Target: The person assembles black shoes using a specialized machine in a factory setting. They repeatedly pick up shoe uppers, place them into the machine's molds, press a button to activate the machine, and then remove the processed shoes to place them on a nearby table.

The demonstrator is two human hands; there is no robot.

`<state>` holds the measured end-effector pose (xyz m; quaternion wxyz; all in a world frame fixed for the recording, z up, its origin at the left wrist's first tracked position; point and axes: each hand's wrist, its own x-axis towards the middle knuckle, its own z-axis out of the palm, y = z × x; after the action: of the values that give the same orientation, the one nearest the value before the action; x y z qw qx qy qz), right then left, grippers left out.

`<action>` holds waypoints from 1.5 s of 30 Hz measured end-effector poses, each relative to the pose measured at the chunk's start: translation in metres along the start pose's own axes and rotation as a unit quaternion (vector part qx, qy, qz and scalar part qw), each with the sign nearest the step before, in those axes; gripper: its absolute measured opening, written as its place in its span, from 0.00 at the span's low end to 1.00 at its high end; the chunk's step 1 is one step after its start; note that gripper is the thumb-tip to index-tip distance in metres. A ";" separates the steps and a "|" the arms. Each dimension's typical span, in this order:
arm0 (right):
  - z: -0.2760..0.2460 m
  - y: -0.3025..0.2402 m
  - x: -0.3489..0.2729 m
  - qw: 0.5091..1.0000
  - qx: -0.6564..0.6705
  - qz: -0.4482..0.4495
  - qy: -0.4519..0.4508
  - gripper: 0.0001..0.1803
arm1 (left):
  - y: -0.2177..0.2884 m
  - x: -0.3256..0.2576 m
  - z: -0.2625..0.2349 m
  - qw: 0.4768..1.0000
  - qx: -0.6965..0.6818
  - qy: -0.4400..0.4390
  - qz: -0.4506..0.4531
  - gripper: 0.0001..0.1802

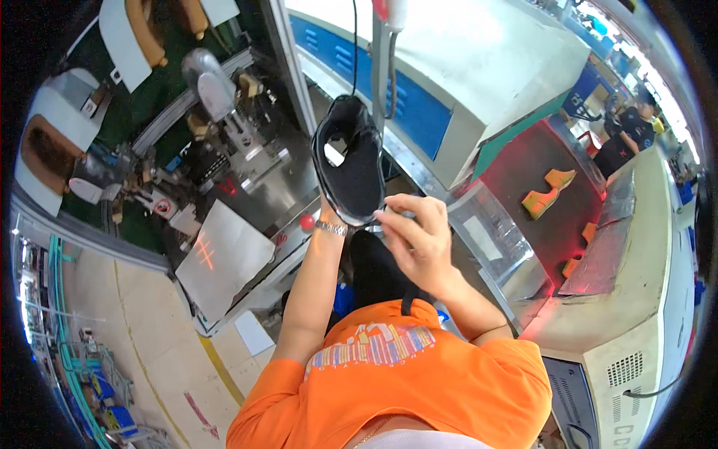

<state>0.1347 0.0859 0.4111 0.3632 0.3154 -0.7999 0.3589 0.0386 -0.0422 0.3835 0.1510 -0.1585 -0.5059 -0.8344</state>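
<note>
A glossy black shoe upper (350, 183) is held up in front of me, its hollow inside facing me and a pale patch showing within. My left hand (324, 205) supports it from behind; most of that hand is hidden, with a metal-banded wrist showing just below. At the upper's near right edge, my right hand (419, 236) has thumb and forefinger pinched together on the rim. Whether a small loose bit also lies in that pinch, I cannot tell.
On the left stands a machine with metal clamps (243, 138) and brown shoe forms (52, 153). A red knob (307, 222) sits by my left wrist. Rightward, a conveyor (516, 161) carries orange-lit shoe pieces (546, 196); a white-and-blue cabinet (479, 67) is ahead. Another person (632, 131) is far right.
</note>
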 end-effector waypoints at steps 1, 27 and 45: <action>0.000 -0.002 0.003 1.000 -0.017 0.000 -0.005 0.16 | -0.012 -0.001 -0.008 0.995 -0.084 -0.003 -0.063 0.19; 0.041 0.044 -0.013 0.985 -0.030 0.155 -0.064 0.02 | -0.079 -0.014 -0.059 0.899 -0.303 0.186 -0.256 0.32; 0.030 0.072 -0.012 0.954 0.181 0.153 -0.181 0.15 | -0.070 -0.015 -0.073 0.869 -0.281 0.242 -0.327 0.32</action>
<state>0.0749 0.1036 0.3623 0.0899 0.3090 -0.8127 0.4857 0.0147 -0.0748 0.2898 -0.0639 0.1871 -0.2204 -0.9552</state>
